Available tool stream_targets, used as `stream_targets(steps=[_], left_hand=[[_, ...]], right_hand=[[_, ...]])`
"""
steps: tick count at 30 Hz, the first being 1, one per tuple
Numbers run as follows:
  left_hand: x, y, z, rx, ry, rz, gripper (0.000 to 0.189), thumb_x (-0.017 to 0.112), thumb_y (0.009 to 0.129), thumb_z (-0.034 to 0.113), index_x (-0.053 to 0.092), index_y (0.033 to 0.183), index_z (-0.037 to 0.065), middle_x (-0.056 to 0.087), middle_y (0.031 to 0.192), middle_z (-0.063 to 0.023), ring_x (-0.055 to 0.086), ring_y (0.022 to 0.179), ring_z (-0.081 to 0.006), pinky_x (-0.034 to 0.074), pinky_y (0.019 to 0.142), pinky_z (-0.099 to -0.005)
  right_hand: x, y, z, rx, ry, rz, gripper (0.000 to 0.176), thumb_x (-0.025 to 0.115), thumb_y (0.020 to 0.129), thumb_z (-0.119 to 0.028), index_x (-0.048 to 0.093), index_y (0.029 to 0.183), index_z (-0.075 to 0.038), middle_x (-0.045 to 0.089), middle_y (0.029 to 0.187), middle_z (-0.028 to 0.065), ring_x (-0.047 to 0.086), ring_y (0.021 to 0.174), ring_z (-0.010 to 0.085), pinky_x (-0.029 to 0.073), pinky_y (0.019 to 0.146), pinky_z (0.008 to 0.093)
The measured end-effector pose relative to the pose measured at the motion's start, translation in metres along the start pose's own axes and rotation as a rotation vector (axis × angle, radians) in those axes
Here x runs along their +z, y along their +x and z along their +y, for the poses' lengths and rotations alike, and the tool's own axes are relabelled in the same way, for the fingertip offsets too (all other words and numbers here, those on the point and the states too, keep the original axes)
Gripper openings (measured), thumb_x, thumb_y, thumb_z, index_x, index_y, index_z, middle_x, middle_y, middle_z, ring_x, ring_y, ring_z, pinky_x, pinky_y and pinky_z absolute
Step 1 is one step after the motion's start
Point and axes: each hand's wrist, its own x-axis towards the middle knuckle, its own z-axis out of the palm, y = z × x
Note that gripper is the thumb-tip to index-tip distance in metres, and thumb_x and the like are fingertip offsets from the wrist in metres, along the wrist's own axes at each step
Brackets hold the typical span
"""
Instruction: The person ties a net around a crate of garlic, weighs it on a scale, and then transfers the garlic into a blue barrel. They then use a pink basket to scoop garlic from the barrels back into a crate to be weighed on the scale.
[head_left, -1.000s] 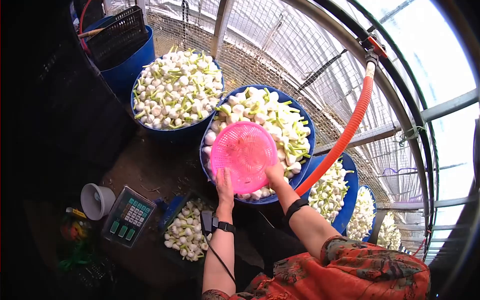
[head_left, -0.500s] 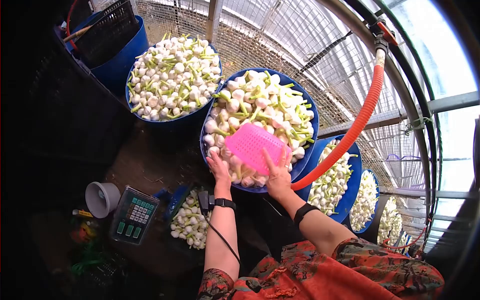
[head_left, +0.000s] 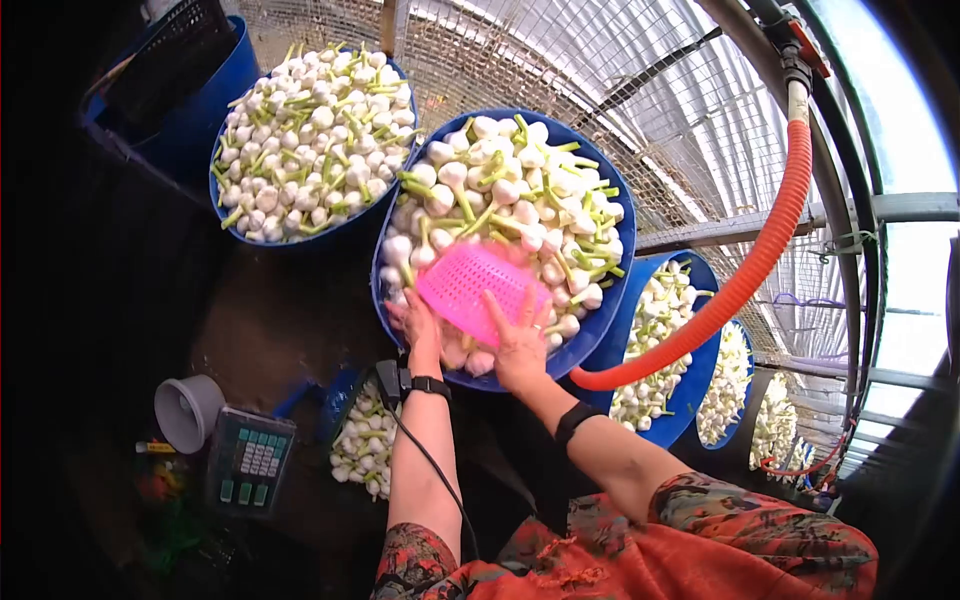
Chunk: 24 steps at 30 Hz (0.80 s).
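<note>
A pink perforated plastic basket [head_left: 470, 290] is tilted against the garlic bulbs [head_left: 530, 170] at the near side of a large blue tub [head_left: 622, 220]. My left hand [head_left: 418, 325] grips the basket's left end, its fingers partly hidden. On the near right side, my right hand [head_left: 522, 350] holds the basket with fingers spread over its outer wall. The basket's inside faces away, so its contents are hidden. White bulbs with cut green stems surround it, and some near the tub's rim look wet.
Another garlic-filled blue tub [head_left: 215, 185] stands at the back left. More tubs of garlic [head_left: 665, 350] line the right side. An orange hose [head_left: 755, 265] curves down beside the tub. A scale [head_left: 252, 460] and a grey bucket [head_left: 190, 412] are at lower left.
My view has shifted, so the tubs appear farther left. The basket stays in both hands over the near side of the tub, moved slightly left within it.
</note>
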Motion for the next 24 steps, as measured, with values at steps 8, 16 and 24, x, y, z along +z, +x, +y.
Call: stream_targets(steps=[8,16,24], left_hand=[[0.020,0.018,-0.039,0.065,0.389,-0.141,0.056,0.043,0.092,0.048,0.047,0.134,0.012,0.037,0.136,-0.0209,0.035,0.127,-0.0373,0.029,0.106,-0.0444],[0.025,0.028,-0.046,-0.076,0.140,0.153,0.061,0.035,0.097,0.044,0.028,0.142,0.003,0.030,0.146,-0.0168,0.029,0.135,-0.0296,0.026,0.111,-0.0374],[0.037,-0.034,0.016,-0.607,-0.576,-0.313,0.062,0.038,0.092,0.056,0.048,0.130,0.009,0.045,0.137,-0.0080,0.045,0.123,-0.0267,0.041,0.094,-0.0484]], right_hand=[[0.021,-0.004,0.033,0.021,0.135,-0.044,0.088,0.068,0.073,-0.006,0.028,0.143,-0.041,0.003,0.151,0.0253,0.009,0.134,0.0558,0.034,0.104,0.0529],[0.080,0.035,0.063,0.062,0.243,0.046,0.106,0.089,0.048,-0.021,0.036,0.139,-0.035,0.010,0.151,0.0234,0.021,0.135,0.0487,0.037,0.105,0.0483],[0.083,0.046,0.081,0.135,0.542,0.102,0.085,0.055,0.067,0.011,0.039,0.139,-0.033,0.014,0.152,0.0219,0.037,0.131,0.0387,0.040,0.102,0.0363]])
